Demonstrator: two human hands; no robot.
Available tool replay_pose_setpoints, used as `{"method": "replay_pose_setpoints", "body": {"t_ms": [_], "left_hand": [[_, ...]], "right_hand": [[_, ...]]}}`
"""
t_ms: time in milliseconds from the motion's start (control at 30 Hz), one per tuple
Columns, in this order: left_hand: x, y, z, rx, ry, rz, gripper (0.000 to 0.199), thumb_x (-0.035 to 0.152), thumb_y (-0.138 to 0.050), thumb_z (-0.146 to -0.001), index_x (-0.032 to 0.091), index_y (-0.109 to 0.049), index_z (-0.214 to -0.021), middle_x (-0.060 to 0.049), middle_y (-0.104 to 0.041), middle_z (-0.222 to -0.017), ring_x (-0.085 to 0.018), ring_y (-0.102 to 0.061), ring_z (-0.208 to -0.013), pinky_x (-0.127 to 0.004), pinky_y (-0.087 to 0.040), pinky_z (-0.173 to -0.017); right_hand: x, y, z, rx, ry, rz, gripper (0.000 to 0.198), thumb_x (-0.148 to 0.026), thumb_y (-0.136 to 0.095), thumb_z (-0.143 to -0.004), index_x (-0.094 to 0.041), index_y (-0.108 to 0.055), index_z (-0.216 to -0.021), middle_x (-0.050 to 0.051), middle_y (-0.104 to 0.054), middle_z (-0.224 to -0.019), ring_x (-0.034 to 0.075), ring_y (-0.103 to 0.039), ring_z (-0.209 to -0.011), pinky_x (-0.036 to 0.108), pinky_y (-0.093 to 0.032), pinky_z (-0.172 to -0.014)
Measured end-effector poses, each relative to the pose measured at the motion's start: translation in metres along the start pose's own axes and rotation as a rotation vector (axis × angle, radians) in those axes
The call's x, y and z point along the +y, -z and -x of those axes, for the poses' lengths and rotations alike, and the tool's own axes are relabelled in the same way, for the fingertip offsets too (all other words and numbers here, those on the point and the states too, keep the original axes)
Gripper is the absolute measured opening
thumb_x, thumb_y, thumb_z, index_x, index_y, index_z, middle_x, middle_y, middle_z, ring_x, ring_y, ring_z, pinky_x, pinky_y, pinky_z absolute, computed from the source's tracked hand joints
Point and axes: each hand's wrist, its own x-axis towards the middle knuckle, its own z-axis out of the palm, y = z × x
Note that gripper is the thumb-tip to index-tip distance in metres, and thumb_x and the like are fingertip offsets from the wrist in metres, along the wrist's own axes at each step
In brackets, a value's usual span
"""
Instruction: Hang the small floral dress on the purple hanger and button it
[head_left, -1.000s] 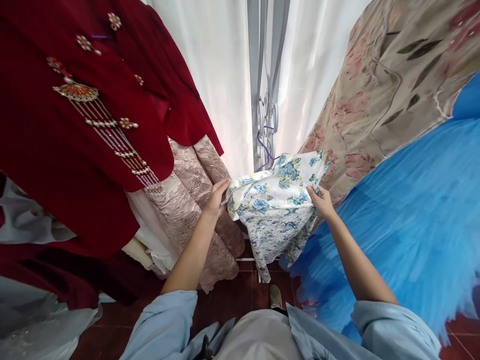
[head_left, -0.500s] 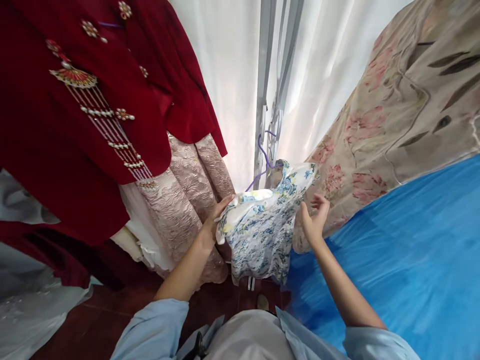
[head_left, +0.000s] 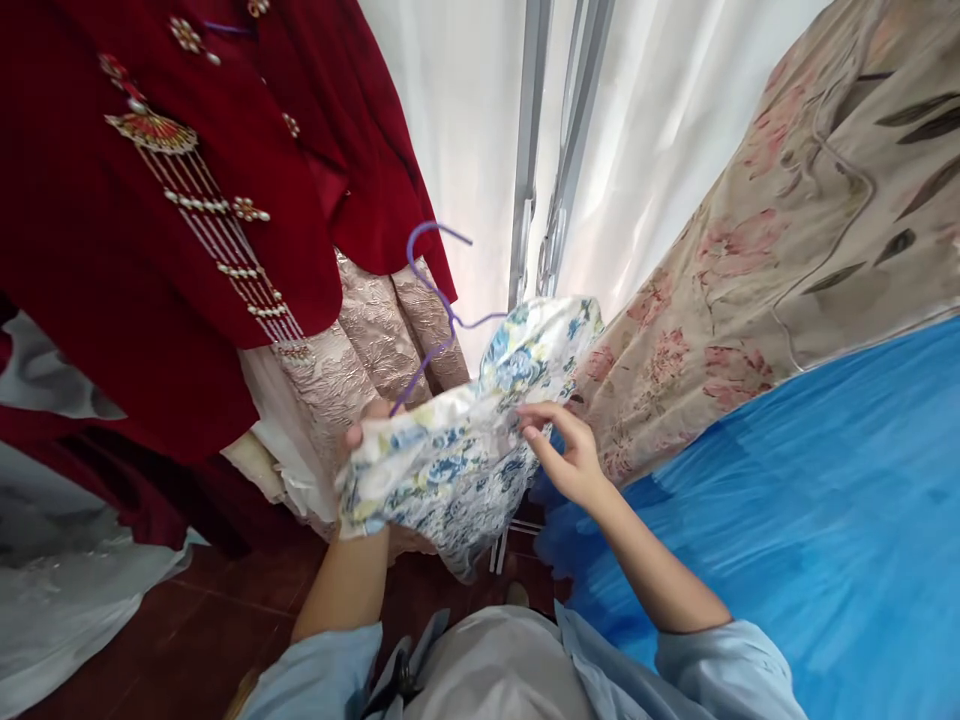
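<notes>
A white top with blue and yellow flowers (head_left: 450, 465) hangs tilted from a purple hanger (head_left: 452, 318) in front of me. The hanger's hook stands free in the air, apart from the grey rack. My left hand (head_left: 369, 418) is closed on the top's left shoulder at the hanger's arm; the fabric covers much of that hand. At the front of the top, on the right, my right hand (head_left: 571, 458) has its thumb and fingertips close together, apparently pinching the fabric; the exact contact is hard to make out.
A dark red jacket (head_left: 300, 200) with beaded ornaments hangs at left above a pale pink textured skirt (head_left: 360, 365). The grey metal rack (head_left: 531, 130) stands before white curtains (head_left: 675, 120). A beige floral garment (head_left: 720, 290) and bright blue fabric (head_left: 787, 480) fill the right.
The purple hanger has come off the rack and moved left and nearer with the floral top. My right hand has gone from open beside the top to its front.
</notes>
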Motion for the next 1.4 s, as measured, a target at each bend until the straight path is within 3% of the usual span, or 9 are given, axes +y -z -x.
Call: {"method": "replay_pose_setpoints", "body": {"t_ms": [167, 333, 467, 567, 733, 833, 1000, 1200, 1400], "left_hand": [[-0.012, 0.022, 0.061, -0.605, 0.301, -0.331, 0.063, 0.056, -0.072, -0.076, 0.021, -0.027, -0.046, 0.005, -0.024, -0.039, -0.008, -0.023, -0.037, -0.027, -0.022, -0.04], [-0.027, 0.003, 0.121, -0.669, 0.37, -1.114, 0.043, 0.037, -0.066, -0.084, 0.017, -0.04, -0.057, 0.006, -0.03, -0.053, -0.009, -0.031, -0.053, -0.024, -0.028, -0.054], [-0.018, 0.017, 0.148, -0.709, 0.371, -1.18, 0.015, 0.033, -0.067, -0.089, 0.021, -0.069, -0.097, 0.0, -0.068, -0.084, -0.016, -0.062, -0.079, -0.025, -0.047, -0.074], [0.0, 0.042, 0.149, -0.555, 0.137, -1.058, 0.025, 0.025, -0.057, -0.097, 0.025, -0.066, -0.12, -0.005, -0.074, -0.106, -0.018, -0.068, -0.097, -0.029, -0.052, -0.091], [0.013, 0.071, 0.118, 0.085, -0.504, -1.206, 0.029, 0.025, -0.07, -0.088, 0.024, -0.065, -0.116, -0.01, -0.061, -0.124, -0.026, -0.058, -0.121, -0.042, -0.046, -0.106], [0.002, 0.071, 0.098, 0.075, -0.349, -1.179, 0.065, 0.036, -0.075, -0.084, 0.025, -0.047, -0.142, -0.014, -0.047, -0.146, -0.031, -0.045, -0.138, -0.048, -0.04, -0.112], [-0.05, 0.077, 0.07, -0.064, 0.033, -0.952, 0.081, 0.045, -0.07, -0.086, 0.031, -0.026, -0.153, -0.015, -0.036, -0.158, -0.033, -0.038, -0.145, -0.054, -0.033, -0.117], [-0.127, 0.124, 0.064, -0.054, 0.476, -0.702, 0.084, 0.054, -0.074, -0.075, 0.021, -0.035, -0.143, -0.021, -0.055, -0.141, -0.031, -0.057, -0.127, -0.046, -0.045, -0.108], [-0.174, 0.149, 0.095, 0.077, 0.524, -0.788, 0.077, 0.048, -0.081, -0.068, 0.023, -0.048, -0.134, -0.021, -0.056, -0.139, -0.036, -0.062, -0.119, -0.048, -0.052, -0.095]], "right_hand": [[-0.02, -0.036, 0.019, -0.328, -0.219, -0.232, 0.044, -0.038, -0.061, -0.095, -0.021, -0.052, -0.135, 0.005, -0.066, -0.1, 0.017, -0.061, -0.084, 0.032, -0.051, -0.078], [-0.008, -0.102, 0.039, -0.366, -0.667, -0.402, 0.036, -0.047, -0.063, -0.09, -0.017, -0.057, -0.109, -0.002, -0.058, -0.072, 0.013, -0.054, -0.063, 0.026, -0.045, -0.061], [-0.008, -0.118, 0.048, -0.394, -0.729, -0.444, 0.029, -0.048, -0.054, -0.094, -0.019, -0.056, -0.097, -0.008, -0.042, -0.056, 0.01, -0.036, -0.048, 0.022, -0.031, -0.048], [-0.023, -0.092, 0.043, -0.407, -0.628, -0.257, 0.033, -0.049, -0.044, -0.099, -0.019, -0.057, -0.092, -0.008, -0.035, -0.056, 0.01, -0.031, -0.049, 0.023, -0.026, -0.047], [-0.051, -0.022, 0.027, -0.368, -0.291, 0.319, 0.034, -0.045, -0.051, -0.099, -0.02, -0.054, -0.076, -0.005, -0.042, -0.06, 0.012, -0.04, -0.056, 0.025, -0.03, -0.058], [-0.053, 0.014, 0.006, -0.103, -0.212, 0.42, 0.035, -0.045, -0.055, -0.096, -0.02, -0.051, -0.073, -0.005, -0.041, -0.058, 0.011, -0.038, -0.056, 0.025, -0.029, -0.057], [-0.037, 0.064, -0.057, 0.175, -0.259, 0.327, 0.036, -0.049, -0.064, -0.089, -0.016, -0.061, -0.073, -0.006, -0.039, -0.052, 0.009, -0.033, -0.049, 0.024, -0.023, -0.049], [-0.005, 0.061, -0.118, -0.047, -0.569, -0.148, 0.034, -0.047, -0.072, -0.085, -0.016, -0.062, -0.076, -0.012, -0.025, -0.047, 0.004, -0.014, -0.041, 0.022, -0.008, -0.042], [0.011, 0.038, -0.126, -0.166, -0.508, -0.152, 0.038, -0.052, -0.071, -0.085, -0.016, -0.062, -0.075, -0.012, -0.025, -0.045, 0.004, -0.015, -0.04, 0.021, -0.009, -0.042]]}}
